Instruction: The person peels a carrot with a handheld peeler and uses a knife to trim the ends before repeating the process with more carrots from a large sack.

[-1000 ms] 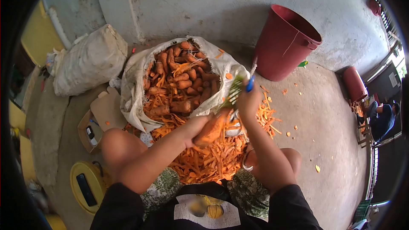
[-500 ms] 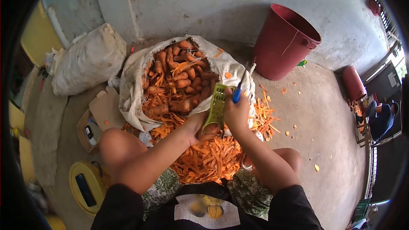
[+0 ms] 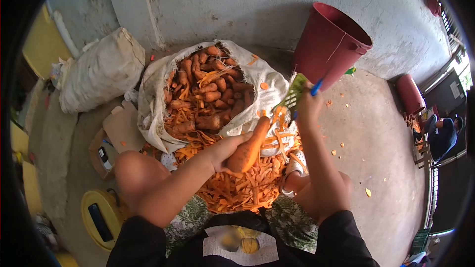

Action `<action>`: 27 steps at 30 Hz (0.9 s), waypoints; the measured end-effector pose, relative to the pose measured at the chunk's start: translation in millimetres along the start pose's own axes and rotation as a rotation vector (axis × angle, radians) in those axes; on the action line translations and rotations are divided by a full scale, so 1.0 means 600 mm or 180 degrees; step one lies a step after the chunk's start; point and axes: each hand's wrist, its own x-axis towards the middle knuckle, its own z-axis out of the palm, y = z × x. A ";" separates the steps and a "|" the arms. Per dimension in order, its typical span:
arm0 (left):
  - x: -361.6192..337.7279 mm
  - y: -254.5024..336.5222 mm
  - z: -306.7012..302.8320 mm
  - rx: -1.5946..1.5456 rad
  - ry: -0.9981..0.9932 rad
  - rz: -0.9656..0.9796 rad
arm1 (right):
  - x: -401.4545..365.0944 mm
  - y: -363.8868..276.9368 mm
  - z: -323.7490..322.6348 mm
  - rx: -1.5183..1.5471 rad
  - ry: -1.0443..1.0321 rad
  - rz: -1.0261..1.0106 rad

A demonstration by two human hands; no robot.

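Observation:
My left hand [image 3: 226,152] is closed round the thick end of a large carrot [image 3: 247,149], whose narrow end points up. Up and to the right of it, my right hand [image 3: 309,106] grips a green slotted peeler [image 3: 293,93] and a blue-handled tool [image 3: 316,87]. The peeler is apart from the carrot. Behind the hands, an open white sack [image 3: 151,104] holds several carrots [image 3: 212,91] and loose peels. A heap of orange peelings [image 3: 242,188] lies on the floor between the legs.
A tall red bin [image 3: 329,44] stands by the wall. At the left are a full white sack [image 3: 101,71], an open cardboard box [image 3: 123,126] and a yellow container [image 3: 89,205] with a phone [image 3: 100,222] on top. A person [image 3: 443,136] sits far right.
My right hand has moved up and right with the peeler and blue tool, away from the carrot. The carrot in my left hand now points upward, its orange side in full view.

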 end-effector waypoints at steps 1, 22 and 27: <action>0.010 -0.002 -0.013 -0.0149 0.0001 -0.0014 | -0.029 -0.013 0.015 0.0034 -0.0213 0.0020; 0.018 -0.006 -0.013 -0.0027 0.0246 0.0073 | -0.020 -0.011 0.002 -0.0152 0.0020 -0.0082; 0.046 -0.018 -0.028 -0.0566 -0.0047 0.0401 | -0.159 -0.049 0.041 0.0040 -0.1165 0.0084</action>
